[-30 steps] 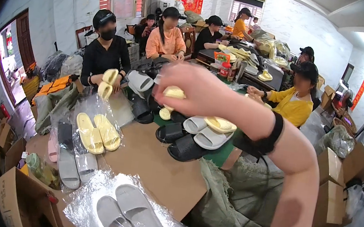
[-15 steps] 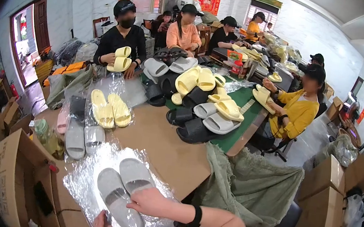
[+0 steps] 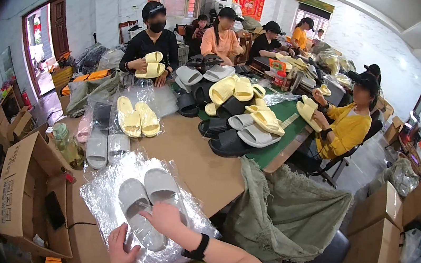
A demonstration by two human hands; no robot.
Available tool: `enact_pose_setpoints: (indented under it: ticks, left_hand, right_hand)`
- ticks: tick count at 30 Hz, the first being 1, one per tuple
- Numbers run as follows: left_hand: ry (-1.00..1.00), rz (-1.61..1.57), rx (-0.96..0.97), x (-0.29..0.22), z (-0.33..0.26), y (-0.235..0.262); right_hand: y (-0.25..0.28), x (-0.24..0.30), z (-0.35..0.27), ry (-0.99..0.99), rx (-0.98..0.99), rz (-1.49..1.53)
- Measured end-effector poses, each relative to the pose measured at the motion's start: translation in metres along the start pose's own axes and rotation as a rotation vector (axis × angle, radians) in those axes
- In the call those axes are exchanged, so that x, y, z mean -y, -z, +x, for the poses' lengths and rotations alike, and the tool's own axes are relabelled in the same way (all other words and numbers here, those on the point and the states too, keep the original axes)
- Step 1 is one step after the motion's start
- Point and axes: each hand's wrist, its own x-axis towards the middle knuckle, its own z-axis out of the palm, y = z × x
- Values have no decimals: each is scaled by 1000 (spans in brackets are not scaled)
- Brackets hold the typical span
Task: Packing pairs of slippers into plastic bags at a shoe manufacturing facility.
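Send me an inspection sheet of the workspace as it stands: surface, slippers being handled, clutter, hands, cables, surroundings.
Surface: brown board at the near work; green mat under part of the slipper pile.
Slippers: gray pair on shiny clear plastic; unclear whether film covers it.
Clutter: slipper pile ahead; yellow pair with clear film; open carton at left.
Left hand: open, beside the gray pair.
Right hand: at the gray pair; grip unclear.
Cables: thin dark line beside the carton, possibly a cord.
Surroundings: masked co-worker ahead, yellow-sleeved co-worker at right; stacked cartons far right.
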Motion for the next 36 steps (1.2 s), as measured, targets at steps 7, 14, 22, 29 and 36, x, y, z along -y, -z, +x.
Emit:
enact_pose_setpoints:
  ticks: [7, 14, 22, 29, 36]
  left_hand:
    - [-27, 11, -35, 7, -1, -5]
    - [-15, -15, -78, 7, 1, -8]
    - [-66, 47, -90, 2, 2, -6]
    - [-34, 47, -79, -2, 3, -7]
    - [-60, 12, -102, 0, 2, -5]
  right_hand:
    - [-38, -6, 27, 27, -102, 59]
    - [-36, -25, 24, 70, -45, 114]
    - [-33, -28, 8, 126, -186, 71]
    - [-45, -27, 24, 59, -144, 134]
    - [-36, -34, 28, 88, -169, 291]
